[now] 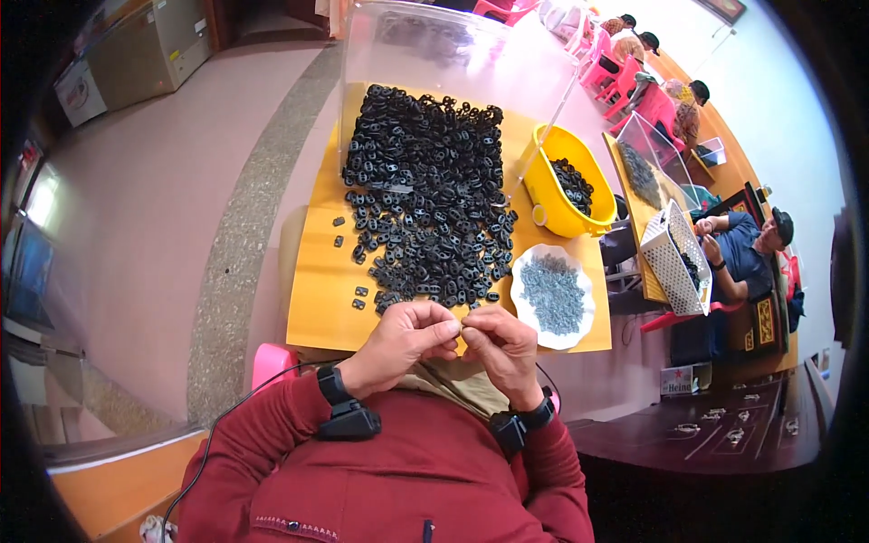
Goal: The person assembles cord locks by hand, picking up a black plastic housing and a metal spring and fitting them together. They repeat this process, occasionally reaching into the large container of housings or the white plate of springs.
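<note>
A: Where are the parts relative to the hands?
B: Heap of small black plastic two-holed pieces (434, 208) just beyond both hands; white scalloped dish (554, 341) of tiny grey bits (552, 291) just right of the right hand (502, 346); left hand (415, 333) is at the heap's near end.
A: Hand state?
B: Fingers curled in, thumbs and forefingers nearly meeting tip to tip; can't tell what, if anything, is pinched there.
A: Writing?
B: Pale box (677, 380) at right, red star and lettering.
A: Surface, room?
B: Yellow wood-toned tabletop (317, 308); clear plastic bin (534, 86) at the far end; yellow oval plastic tub (543, 190) with more black pieces, right of the heap; pinkish floor (145, 190) with a grey speckled strip (249, 199); pink plastic chairs (623, 86) behind; dark-shirted co-worker (744, 253) at right, beside a white perforated basket (665, 253).
</note>
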{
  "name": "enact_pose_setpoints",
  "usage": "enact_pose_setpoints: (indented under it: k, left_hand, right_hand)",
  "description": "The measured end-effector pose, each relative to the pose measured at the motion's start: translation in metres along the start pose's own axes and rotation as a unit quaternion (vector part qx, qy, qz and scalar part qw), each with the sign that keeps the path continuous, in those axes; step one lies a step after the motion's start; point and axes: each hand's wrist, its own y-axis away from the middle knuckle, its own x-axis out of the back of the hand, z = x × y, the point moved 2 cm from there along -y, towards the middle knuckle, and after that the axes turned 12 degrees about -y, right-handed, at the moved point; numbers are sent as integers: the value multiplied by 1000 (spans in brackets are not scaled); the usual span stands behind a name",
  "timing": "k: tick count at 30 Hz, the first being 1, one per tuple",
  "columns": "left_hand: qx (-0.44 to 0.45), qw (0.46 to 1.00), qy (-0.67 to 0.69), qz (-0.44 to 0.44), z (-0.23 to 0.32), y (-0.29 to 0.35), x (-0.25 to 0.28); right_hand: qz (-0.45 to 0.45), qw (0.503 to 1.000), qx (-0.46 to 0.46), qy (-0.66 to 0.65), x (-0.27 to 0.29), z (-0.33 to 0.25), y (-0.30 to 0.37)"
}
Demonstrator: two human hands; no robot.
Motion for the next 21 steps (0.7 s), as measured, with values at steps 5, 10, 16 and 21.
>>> enact_pose_setpoints:
  k: [5,10,16,21]
  left_hand:
    - [0,1000,14,-4,-1,1,-1]
    - [-5,1000,16,-13,2,0,-2]
    - [8,998,54,21,0,1,1]
    - [15,996,76,41,0,2,2]
  right_hand:
    - [17,999,-22,-17,-7,2,2]
    - [81,987,-65,-126,-12,-1,2]
    - [120,968,-110,-189,-7,7,10]
    - [113,969,-131,-178,-7,12,17]
